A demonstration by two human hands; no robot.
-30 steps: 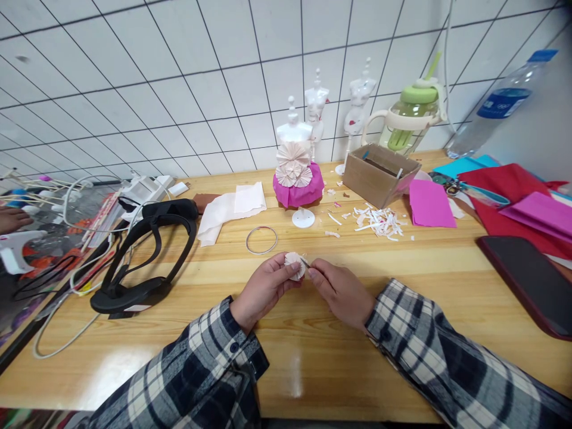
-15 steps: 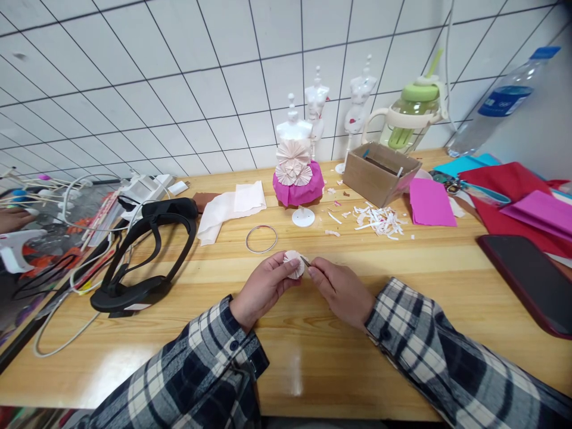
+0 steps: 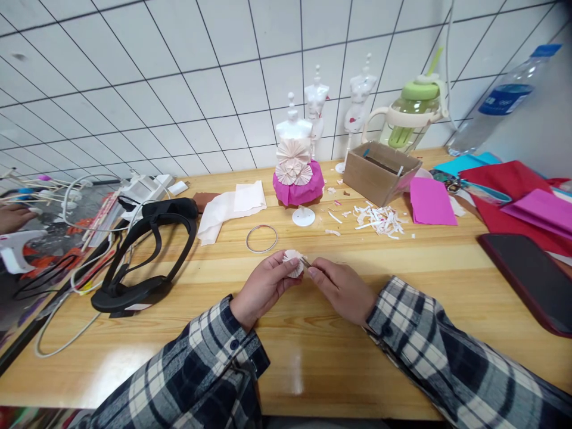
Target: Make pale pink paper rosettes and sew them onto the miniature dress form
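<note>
Near the middle of the wooden table, my left hand point(image 3: 264, 286) pinches a small pleated cream paper rosette point(image 3: 294, 263) between thumb and fingers. From the right, my right hand point(image 3: 342, 289) grips thin metal tweezers point(image 3: 306, 262), whose tips touch the rosette's right edge. Behind them a small white dress form point(image 3: 294, 130) stands upright on a round white base. It wears cream pleated fans point(image 3: 294, 162) on its front and a puffed magenta skirt point(image 3: 298, 185). A thin metal ring point(image 3: 261, 239) lies on the table just beyond my left hand.
Cream paper strips point(image 3: 232, 208) and a black headset frame point(image 3: 147, 256) lie left. White scraps point(image 3: 379, 220), a cardboard box point(image 3: 378, 176), magenta paper point(image 3: 432, 201) and a phone point(image 3: 531, 280) are right. Two more dress forms stand behind. Another person's hand point(image 3: 15, 218) shows far left.
The tweezers have shifted slightly at the rosette's edge. My hands have otherwise stayed almost in place. The other person's hand at the far left has moved a little.
</note>
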